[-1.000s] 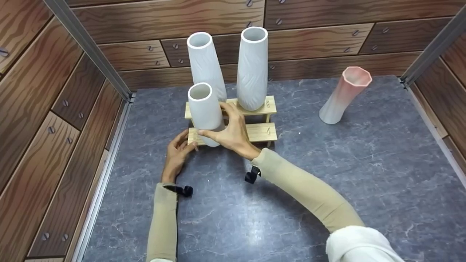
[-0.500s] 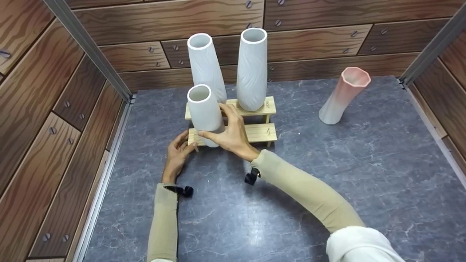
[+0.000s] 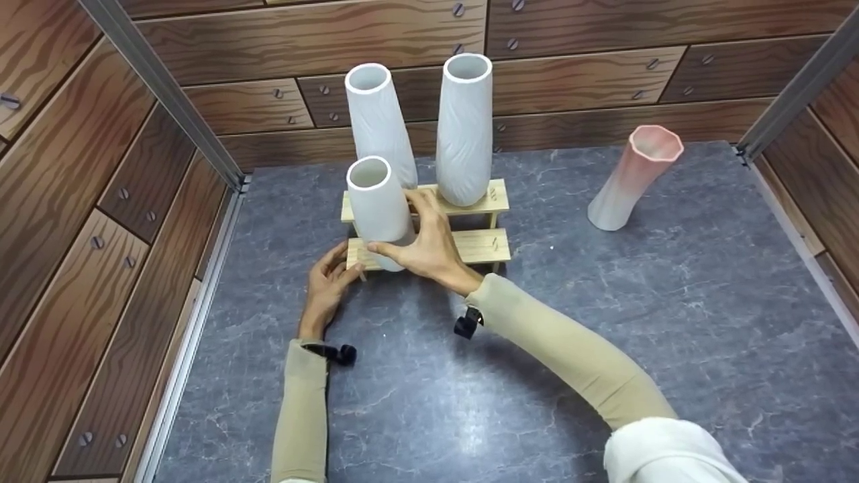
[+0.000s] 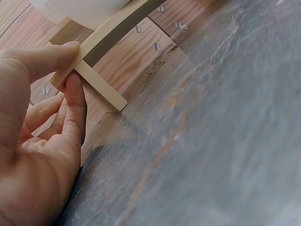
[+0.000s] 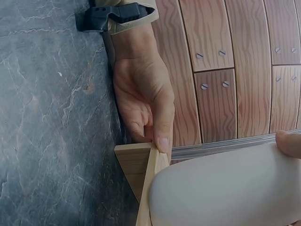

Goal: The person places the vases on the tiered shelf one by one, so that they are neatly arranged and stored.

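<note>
In the head view a two-step wooden stand [image 3: 480, 247] holds white vases. My left hand [image 3: 327, 285] pinches the left end of its lower step. The left wrist view has the thumb on top of the board [image 4: 113, 30] and a finger under it, beside a stand leg. A shorter, smooth white vase [image 3: 379, 211] stands at the left of the lower step, its base against the board in the right wrist view. Around its side my right hand [image 3: 433, 248] holds it, thumb in front and fingers behind. Part of the fingers is hidden by the vase.
Two taller white vases, one at the left [image 3: 379, 121] and one at the right [image 3: 464, 134], stand on the upper step. A pink and white vase [image 3: 627, 184] stands on the grey marbled floor to the right. Wood-patterned walls [image 3: 590, 74] enclose three sides.
</note>
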Demonstrator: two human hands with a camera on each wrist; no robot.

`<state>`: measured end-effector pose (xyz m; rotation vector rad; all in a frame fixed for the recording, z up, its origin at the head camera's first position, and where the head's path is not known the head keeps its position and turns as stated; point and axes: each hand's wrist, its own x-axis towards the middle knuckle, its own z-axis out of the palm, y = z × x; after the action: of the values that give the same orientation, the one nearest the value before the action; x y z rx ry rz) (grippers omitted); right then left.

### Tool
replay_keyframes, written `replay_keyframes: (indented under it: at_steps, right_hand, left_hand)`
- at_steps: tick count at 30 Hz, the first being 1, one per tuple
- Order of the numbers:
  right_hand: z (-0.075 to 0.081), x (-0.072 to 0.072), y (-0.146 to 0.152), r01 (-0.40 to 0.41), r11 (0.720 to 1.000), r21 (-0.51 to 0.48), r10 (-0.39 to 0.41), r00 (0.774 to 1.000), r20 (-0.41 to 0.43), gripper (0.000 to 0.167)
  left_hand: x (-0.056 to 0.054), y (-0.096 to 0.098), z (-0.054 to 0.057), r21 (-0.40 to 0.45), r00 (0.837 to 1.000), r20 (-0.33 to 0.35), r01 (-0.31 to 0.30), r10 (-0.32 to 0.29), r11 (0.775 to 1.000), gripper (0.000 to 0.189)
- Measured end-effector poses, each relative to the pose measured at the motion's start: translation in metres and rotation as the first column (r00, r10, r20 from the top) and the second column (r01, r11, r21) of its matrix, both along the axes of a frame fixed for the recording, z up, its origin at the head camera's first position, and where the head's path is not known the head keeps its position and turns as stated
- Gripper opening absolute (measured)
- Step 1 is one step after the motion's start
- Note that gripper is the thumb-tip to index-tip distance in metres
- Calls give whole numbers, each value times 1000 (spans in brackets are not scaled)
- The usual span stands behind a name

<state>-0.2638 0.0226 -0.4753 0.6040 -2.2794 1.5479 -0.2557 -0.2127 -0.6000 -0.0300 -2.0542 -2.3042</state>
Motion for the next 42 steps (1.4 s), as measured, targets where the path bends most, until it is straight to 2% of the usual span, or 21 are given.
replay_keyframes:
  at_steps: [8,15,22,28,32,38,42]
  right_hand:
    - [3,1,8,-35,999,17,35,999,-13,97]
    - [11,7,34,-97,991,-91,93,995,-43,90]
    - [15,15,73,-72,989,-130,68,997,-35,77]
    - [12,22,114,-15,992,-128,15,1000,-5,73]
    - [8,22,150,60,993,-105,-57,998,31,69]
    - [6,21,204,192,974,-122,-181,978,100,68]
    - [6,22,232,277,950,-145,-266,960,88,65]
  left_hand:
    - [1,-2,0,-25,999,32,6,-5,1000,70]
    - [3,-4,1,1,999,28,-15,15,1000,69]
    - [3,-7,1,6,1000,14,-9,9,1000,67]
    - [3,-7,-1,0,1000,19,-14,14,1000,67]
    - [3,-3,-2,0,1000,25,-14,14,1000,68]
    - [2,-1,-2,-5,1000,12,-4,4,1000,68]
    - [1,-1,-1,-15,1000,-2,-1,1,1000,68]
